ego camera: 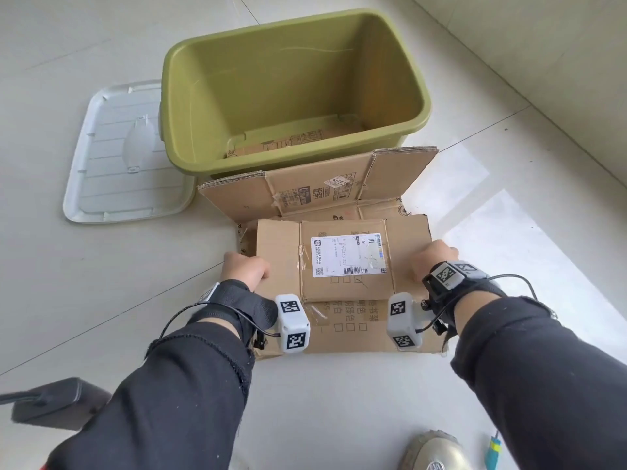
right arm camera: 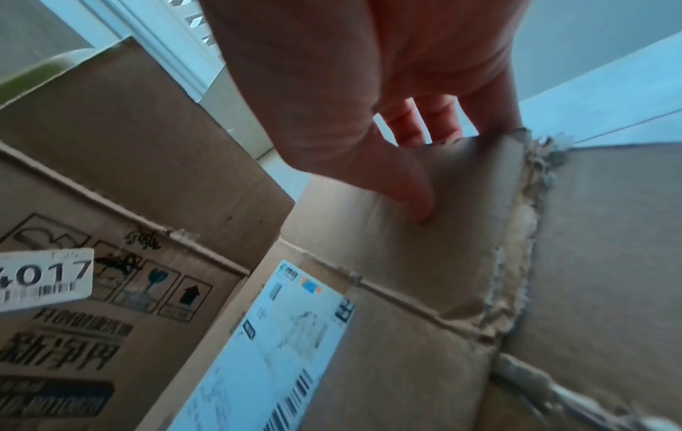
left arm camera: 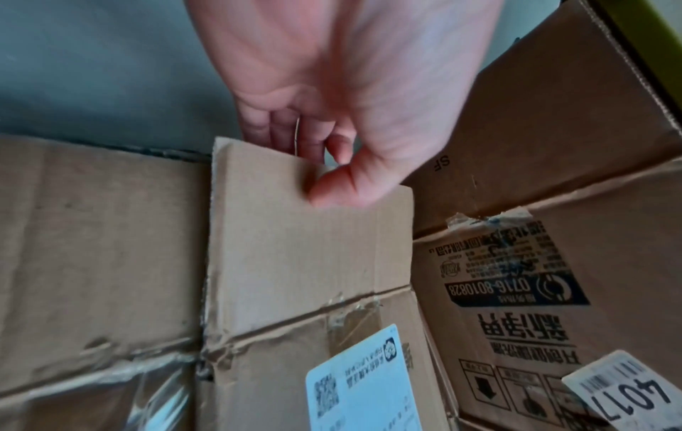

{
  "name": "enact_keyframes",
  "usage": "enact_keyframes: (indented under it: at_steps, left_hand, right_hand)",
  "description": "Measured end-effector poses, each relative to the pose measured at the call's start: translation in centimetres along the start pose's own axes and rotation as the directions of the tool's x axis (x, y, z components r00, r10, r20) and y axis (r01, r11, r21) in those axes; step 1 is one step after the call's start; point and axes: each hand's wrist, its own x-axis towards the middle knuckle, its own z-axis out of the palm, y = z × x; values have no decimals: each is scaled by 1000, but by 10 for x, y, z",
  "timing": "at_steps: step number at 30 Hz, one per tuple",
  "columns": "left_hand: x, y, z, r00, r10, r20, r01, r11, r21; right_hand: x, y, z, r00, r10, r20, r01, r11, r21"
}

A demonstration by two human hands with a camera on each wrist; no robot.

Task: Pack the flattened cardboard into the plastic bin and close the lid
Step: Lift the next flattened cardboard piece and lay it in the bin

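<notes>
A small flattened cardboard box (ego camera: 342, 259) with a white shipping label (ego camera: 349, 254) lies on top of a stack of flattened cardboard (ego camera: 319, 191) on the floor. My left hand (ego camera: 245, 268) pinches its left flap (left arm camera: 306, 233), thumb on top and fingers under the edge. My right hand (ego camera: 432, 257) grips its right flap (right arm camera: 424, 248) the same way. Behind the stack stands the olive green plastic bin (ego camera: 420, 106), open, with one piece of cardboard (ego camera: 291, 142) lying flat on its bottom. The white lid (ego camera: 118, 164) lies on the floor left of the bin.
A dark grey object (ego camera: 51, 401) lies on the floor at the lower left. A shoe (ego camera: 434, 451) and a small teal item (ego camera: 493, 449) show at the bottom right. A wall runs along the upper right.
</notes>
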Motion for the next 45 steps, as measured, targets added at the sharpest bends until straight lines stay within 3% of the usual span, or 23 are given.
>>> enact_keyframes:
  at_steps: [2, 5, 10, 17, 38, 45]
  left_hand:
    - [9, -4, 0, 997, 25, 70, -17, 994, -107]
    - [19, -11, 3, 985, 62, 164, -40, 990, -133]
    - [-14, 0, -4, 984, 69, 162, -44, 987, -154]
    - [-17, 4, -11, 974, 123, 188, -82, 974, -210]
    - [-84, 63, -66, 930, 363, 56, -323, 880, -349]
    - [-91, 89, -101, 896, 444, -16, -411, 813, -412]
  right_hand:
    - [0, 1, -2, 1000, 17, 23, -16, 1000, -17]
    - [-2, 0, -5, 999, 44, 5, -44, 999, 12]
    - [-7, 0, -10, 998, 35, 49, -42, 986, 164]
    - [-25, 4, -24, 999, 44, -31, -34, 963, 267]
    - [-76, -17, -107, 977, -40, -208, 127, 895, 428]
    - [-97, -48, -139, 959, -92, -268, 225, 824, 520]
